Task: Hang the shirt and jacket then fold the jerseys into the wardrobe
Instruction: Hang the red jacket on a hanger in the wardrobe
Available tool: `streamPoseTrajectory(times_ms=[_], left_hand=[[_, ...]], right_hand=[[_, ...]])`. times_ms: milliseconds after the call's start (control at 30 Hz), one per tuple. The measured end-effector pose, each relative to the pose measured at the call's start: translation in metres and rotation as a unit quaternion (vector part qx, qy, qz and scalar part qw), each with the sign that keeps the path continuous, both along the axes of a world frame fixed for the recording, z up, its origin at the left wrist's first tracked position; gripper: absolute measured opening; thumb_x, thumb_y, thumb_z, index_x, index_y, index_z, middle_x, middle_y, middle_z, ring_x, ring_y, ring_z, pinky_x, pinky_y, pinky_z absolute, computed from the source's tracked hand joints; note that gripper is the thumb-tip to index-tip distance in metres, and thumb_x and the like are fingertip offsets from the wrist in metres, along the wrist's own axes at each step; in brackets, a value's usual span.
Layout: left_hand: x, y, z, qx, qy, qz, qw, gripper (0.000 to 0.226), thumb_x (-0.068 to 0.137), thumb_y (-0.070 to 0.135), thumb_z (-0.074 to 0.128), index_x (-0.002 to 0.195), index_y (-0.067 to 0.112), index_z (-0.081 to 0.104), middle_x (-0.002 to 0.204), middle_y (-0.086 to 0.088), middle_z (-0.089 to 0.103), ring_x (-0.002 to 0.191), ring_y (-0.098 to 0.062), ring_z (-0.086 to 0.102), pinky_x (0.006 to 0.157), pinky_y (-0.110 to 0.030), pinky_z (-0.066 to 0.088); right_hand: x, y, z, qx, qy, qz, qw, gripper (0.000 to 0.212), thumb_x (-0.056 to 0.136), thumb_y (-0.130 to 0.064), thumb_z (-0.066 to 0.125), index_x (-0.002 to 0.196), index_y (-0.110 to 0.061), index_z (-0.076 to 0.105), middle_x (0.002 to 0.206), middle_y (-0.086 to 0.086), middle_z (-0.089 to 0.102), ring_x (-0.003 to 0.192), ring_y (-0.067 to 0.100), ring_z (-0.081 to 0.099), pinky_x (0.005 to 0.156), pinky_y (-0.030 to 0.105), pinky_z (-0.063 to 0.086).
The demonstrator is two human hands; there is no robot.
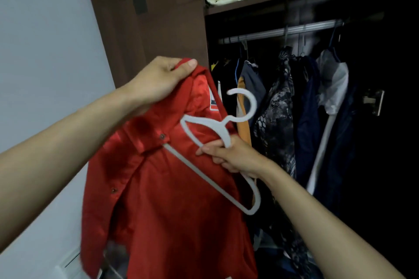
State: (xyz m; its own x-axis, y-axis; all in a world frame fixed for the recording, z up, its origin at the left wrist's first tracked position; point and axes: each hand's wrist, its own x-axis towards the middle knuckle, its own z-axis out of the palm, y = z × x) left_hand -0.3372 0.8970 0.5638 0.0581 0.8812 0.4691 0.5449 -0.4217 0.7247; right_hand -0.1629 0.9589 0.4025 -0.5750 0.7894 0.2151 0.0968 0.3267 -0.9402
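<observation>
Red jacket (pixel 172 199) hangs open, white hanger (pixel 217 142) partly inside.

A red jacket (pixel 172 188) with dark snap buttons and a glossy red lining is observed. A white hanger (pixel 217 133) is noted against it. On the silver rail (pixel 283 30), garments in orange (pixel 243 124), navy blue (pixel 310 120), white (pixel 335 88) and a black-and-grey mottled print (pixel 276 120) are recorded. The wardrobe panel (pixel 154 18) is dark brown; the wall (pixel 45 52) is pale grey.
</observation>
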Motion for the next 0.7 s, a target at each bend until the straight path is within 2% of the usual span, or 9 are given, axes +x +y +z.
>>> streamPoseTrajectory(times_ms=[67, 167, 233, 333, 433, 533, 600, 633, 700], left_hand=[[-0.01, -0.007, 0.003, 0.054, 0.17, 0.01, 0.984, 0.045, 0.102, 0.045, 0.053, 0.086, 0.005, 0.069, 0.075, -0.004, 0.068, 0.068, -0.013, 0.059, 0.062, -0.025, 0.048], [-0.018, -0.006, 0.01, 0.007, 0.356, 0.024, 0.934, 0.041, 0.099, 0.053, 0.052, 0.083, 0.021, 0.073, 0.078, 0.007, 0.074, 0.073, -0.002, 0.066, 0.076, -0.028, 0.055], [-0.015, -0.004, 0.011, -0.025, 0.425, 0.046, 0.904, 0.038, 0.098, 0.056, 0.052, 0.089, 0.029, 0.076, 0.085, 0.012, 0.077, 0.083, 0.0, 0.07, 0.087, -0.031, 0.056], [-0.001, 0.003, 0.006, -0.055, 0.358, 0.05, 0.931, 0.037, 0.097, 0.053, 0.056, 0.085, 0.026, 0.08, 0.08, 0.008, 0.078, 0.074, -0.004, 0.073, 0.079, -0.028, 0.058], [0.007, 0.012, 0.001, -0.083, 0.241, 0.063, 0.965, 0.04, 0.096, 0.048, 0.062, 0.074, 0.019, 0.079, 0.069, 0.002, 0.075, 0.052, -0.009, 0.064, 0.063, -0.025, 0.049], [-0.008, 0.015, 0.005, -0.111, 0.147, 0.061, 0.981, 0.051, 0.095, 0.047, 0.064, 0.084, -0.003, 0.072, 0.084, -0.03, 0.07, 0.066, -0.028, 0.055, 0.065, -0.032, 0.045], [-0.022, 0.015, 0.01, -0.12, 0.124, 0.069, 0.983, 0.047, 0.095, 0.044, 0.064, 0.09, -0.002, 0.072, 0.084, -0.024, 0.062, 0.069, -0.029, 0.048, 0.061, -0.029, 0.04], [-0.028, 0.016, 0.011, -0.125, 0.114, 0.07, 0.983, 0.048, 0.096, 0.042, 0.063, 0.096, -0.005, 0.071, 0.087, -0.022, 0.061, 0.071, -0.029, 0.049, 0.064, -0.029, 0.043], [-0.038, 0.02, 0.012, -0.126, 0.093, 0.081, 0.984, 0.052, 0.097, 0.039, 0.062, 0.107, -0.012, 0.068, 0.094, -0.025, 0.063, 0.077, -0.029, 0.055, 0.075, -0.034, 0.048]], right_hand=[[0.012, 0.003, 0.004, 0.049, 0.014, -0.04, 0.998, 0.021, 0.1, -0.024, 0.065, 0.102, -0.01, 0.081, 0.051, -0.009, 0.045, 0.041, 0.007, 0.03, 0.04, 0.017, 0.021], [0.021, 0.002, 0.019, 0.136, 0.007, -0.09, 0.987, 0.021, 0.1, -0.017, 0.063, 0.101, -0.004, 0.079, 0.047, -0.019, 0.057, 0.042, -0.001, 0.048, 0.049, 0.009, 0.034], [0.019, -0.004, 0.029, 0.124, 0.001, -0.076, 0.989, 0.02, 0.099, -0.021, 0.065, 0.097, -0.01, 0.081, 0.049, -0.014, 0.056, 0.04, 0.001, 0.044, 0.046, 0.011, 0.032], [-0.003, -0.016, 0.029, 0.045, -0.027, -0.03, 0.998, 0.022, 0.099, -0.026, 0.066, 0.1, -0.011, 0.081, 0.058, 0.001, 0.048, 0.034, 0.006, 0.029, 0.035, 0.019, 0.021], [-0.023, -0.022, 0.014, 0.02, -0.047, -0.041, 0.998, 0.024, 0.101, -0.026, 0.063, 0.105, -0.008, 0.078, 0.06, 0.002, 0.052, 0.03, 0.002, 0.033, 0.033, 0.017, 0.023], [-0.012, -0.017, 0.001, -0.001, -0.047, -0.08, 0.996, 0.023, 0.101, -0.023, 0.062, 0.105, -0.007, 0.078, 0.059, 0.001, 0.051, 0.03, 0.001, 0.035, 0.033, 0.017, 0.024], [0.011, -0.013, -0.002, 0.004, -0.075, -0.105, 0.992, 0.021, 0.1, -0.023, 0.063, 0.099, -0.009, 0.079, 0.058, 0.004, 0.052, 0.039, 0.002, 0.046, 0.039, 0.019, 0.032], [0.023, -0.011, -0.002, 0.02, -0.092, -0.119, 0.988, 0.02, 0.099, -0.025, 0.065, 0.094, -0.014, 0.081, 0.059, 0.008, 0.056, 0.048, 0.011, 0.054, 0.046, 0.024, 0.04], [0.04, -0.011, -0.003, 0.07, -0.118, -0.151, 0.979, 0.02, 0.097, -0.032, 0.068, 0.084, -0.023, 0.08, 0.069, 0.016, 0.068, 0.065, 0.032, 0.064, 0.063, 0.044, 0.053]])
